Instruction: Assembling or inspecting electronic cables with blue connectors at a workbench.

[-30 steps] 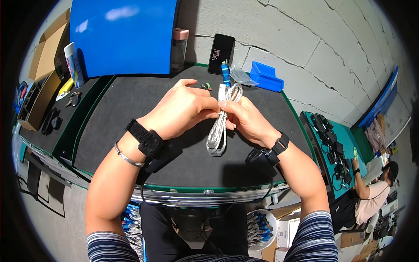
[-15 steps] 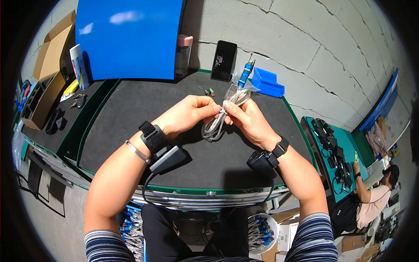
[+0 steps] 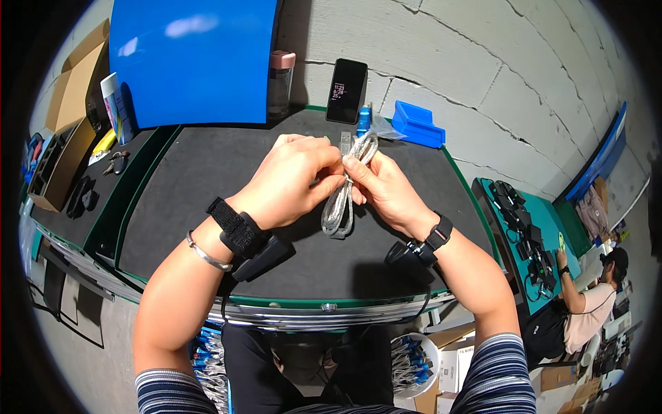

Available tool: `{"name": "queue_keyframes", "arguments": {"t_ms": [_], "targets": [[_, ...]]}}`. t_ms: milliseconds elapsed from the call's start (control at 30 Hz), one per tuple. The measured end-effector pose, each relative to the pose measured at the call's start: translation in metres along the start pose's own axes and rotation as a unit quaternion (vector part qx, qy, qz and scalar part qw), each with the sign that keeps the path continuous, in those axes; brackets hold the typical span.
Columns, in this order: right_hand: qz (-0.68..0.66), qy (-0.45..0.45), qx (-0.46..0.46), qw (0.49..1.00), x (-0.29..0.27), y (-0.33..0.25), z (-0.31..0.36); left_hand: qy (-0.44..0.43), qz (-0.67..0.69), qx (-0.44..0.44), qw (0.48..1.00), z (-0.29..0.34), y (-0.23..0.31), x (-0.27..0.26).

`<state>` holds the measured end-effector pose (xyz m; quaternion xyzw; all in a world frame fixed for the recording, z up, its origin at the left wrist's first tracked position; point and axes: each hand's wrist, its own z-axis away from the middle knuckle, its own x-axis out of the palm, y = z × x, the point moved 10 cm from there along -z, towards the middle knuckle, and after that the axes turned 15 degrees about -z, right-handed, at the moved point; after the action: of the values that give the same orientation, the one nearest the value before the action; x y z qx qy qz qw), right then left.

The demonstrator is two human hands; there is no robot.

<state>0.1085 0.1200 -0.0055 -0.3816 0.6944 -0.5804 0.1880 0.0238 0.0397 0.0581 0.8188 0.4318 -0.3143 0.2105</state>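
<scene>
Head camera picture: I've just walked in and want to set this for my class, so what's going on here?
A person at a dark tabletop is handling a looped silvery cable. The right hand holds the bundle around its middle, and the left hand is at the same spot, though exactly what it grips is hidden. The plug shows at the far end. Behind are a phone and a blue bin.

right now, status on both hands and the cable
Right hand gripping coiled cable; left hand at its middle. Phone and blue tray beyond, clear of both.
</scene>
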Motion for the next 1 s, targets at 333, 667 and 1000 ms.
{"name": "queue_keyframes", "arguments": {"t_ms": [333,667,1000], "targets": [[0.009,0.025,-0.023,0.999,-0.002,-0.009,0.001,-0.089,0.201,-0.138,0.966,0.008,-0.033,0.025],[-0.107,-0.037,0.044,0.993,0.013,-0.010,0.004,-0.005,0.147,-0.037,0.988,-0.001,-0.010,0.002],[-0.109,-0.035,-0.008,0.993,0.006,-0.015,0.002,-0.179,0.287,-0.190,0.922,0.016,-0.024,0.052]]}}
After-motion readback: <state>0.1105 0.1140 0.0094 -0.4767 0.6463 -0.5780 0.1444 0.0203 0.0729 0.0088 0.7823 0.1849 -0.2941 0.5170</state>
